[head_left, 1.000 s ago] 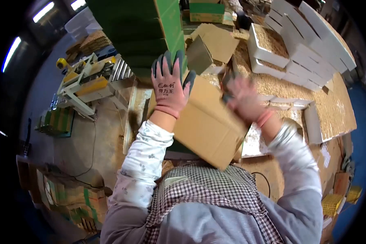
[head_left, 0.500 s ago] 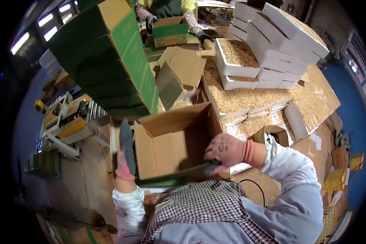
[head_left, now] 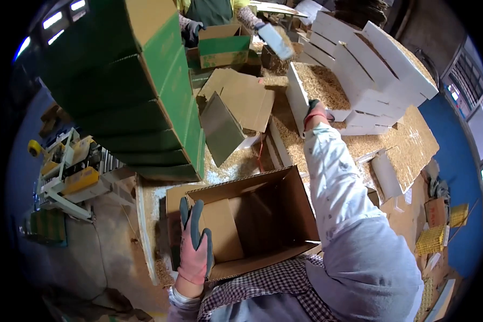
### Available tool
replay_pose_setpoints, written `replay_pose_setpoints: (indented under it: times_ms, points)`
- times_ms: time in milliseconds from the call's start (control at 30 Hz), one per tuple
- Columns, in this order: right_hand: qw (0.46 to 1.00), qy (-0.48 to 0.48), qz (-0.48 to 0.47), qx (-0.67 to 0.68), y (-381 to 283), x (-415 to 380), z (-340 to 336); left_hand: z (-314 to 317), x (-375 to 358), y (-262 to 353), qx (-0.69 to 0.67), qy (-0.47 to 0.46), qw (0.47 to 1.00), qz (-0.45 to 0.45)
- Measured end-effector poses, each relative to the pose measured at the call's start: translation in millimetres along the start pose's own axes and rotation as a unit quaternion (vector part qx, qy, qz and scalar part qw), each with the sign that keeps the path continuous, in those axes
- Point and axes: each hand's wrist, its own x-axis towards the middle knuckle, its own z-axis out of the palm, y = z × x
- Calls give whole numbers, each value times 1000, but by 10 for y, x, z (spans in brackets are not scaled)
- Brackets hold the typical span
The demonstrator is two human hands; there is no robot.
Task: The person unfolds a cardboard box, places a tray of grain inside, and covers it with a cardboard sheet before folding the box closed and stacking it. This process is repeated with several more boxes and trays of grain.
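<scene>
An empty cardboard box (head_left: 263, 214) stands with its top open in front of my body. My left hand (head_left: 195, 241), in a pink and grey glove, rests on the box's left side with its fingers apart. The right arm reaches forward, and my right hand (head_left: 317, 114) has its fingers round the near wall of a white box (head_left: 299, 99) filled with brown granules (head_left: 322, 83). Part of that grip is hidden by the wrist.
Tall stacked green boxes (head_left: 166, 107) stand at the left, loose cardboard (head_left: 239, 99) beside them. More white boxes (head_left: 359, 80) are piled at the right. Across the table, a co-worker (head_left: 209, 12) holds a light-blue object (head_left: 275, 41) near a green box (head_left: 224, 49).
My right hand has left the cardboard box's right side and reached forward to the white box. My left hand has shifted right and spread its fingers. The co-worker has raised the light-blue object.
</scene>
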Motion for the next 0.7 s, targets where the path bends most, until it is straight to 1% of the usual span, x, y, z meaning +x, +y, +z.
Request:
replay_pose_setpoints:
  times_ms: [33,67,100,133,167,200,267,300,333,367,400,433,467,500,533,567,600,633,667,700]
  points:
    - [992,-120,6,-48,-56,-580,-403,-35,10,-28,-3,0,1000,-6]
    - [979,-189,11,-79,-101,-872,-675,-55,21,-49,-24,-3,1000,-2]
    - [969,-224,12,-106,-163,-1115,-907,-60,21,-64,-46,-3,999,2]
    - [952,-296,31,-75,-133,-889,-1057,-62,6,-78,-66,-3,998,6]
    - [942,-333,34,-22,-145,-673,-1233,-46,-4,-181,-130,2,991,-10]
    - [928,-368,39,33,-133,-601,-1428,-28,-16,-235,-132,4,991,-17]
    - [924,-380,43,-15,-297,-958,-1820,6,-15,-314,-285,21,956,-58]
    - [899,-437,24,-35,-371,-1100,-2029,57,-2,-385,-330,26,940,-81]
    - [871,-489,10,-54,-414,-1235,-2265,89,22,-332,-441,30,885,-145]
    - [874,-482,-13,-58,-457,-1459,-2474,95,71,-220,-489,15,860,-141]
    - [876,-476,-37,-61,-457,-1587,-2643,176,152,-373,-504,33,855,-118]
    - [771,-454,-345,-283,-547,-1395,-2840,157,229,-305,-568,2,811,-142]
    - [543,-365,-606,-452,-648,-1220,-2998,174,272,-248,-564,10,813,-145]
    - [607,-418,-538,-409,-686,-1340,-3110,205,326,-184,-529,38,840,-116]
    - [729,-514,-378,-249,-601,-1724,-3231,206,348,-145,-495,63,863,-84]
    - [778,-533,-273,-187,-624,-1838,-3335,205,345,-292,-494,63,863,-79]
    - [814,-544,-163,-123,-618,-1910,-3408,231,351,-586,-585,68,803,-94]
    - [853,-489,-149,-104,-561,-1942,-3449,227,357,-755,-669,73,732,-107]
    - [785,-563,-216,-145,-549,-1792,-3515,207,353,-757,-669,74,733,-103]
    - [757,-574,-251,-185,-474,-1952,-3557,212,334,-746,-723,-49,685,-74]
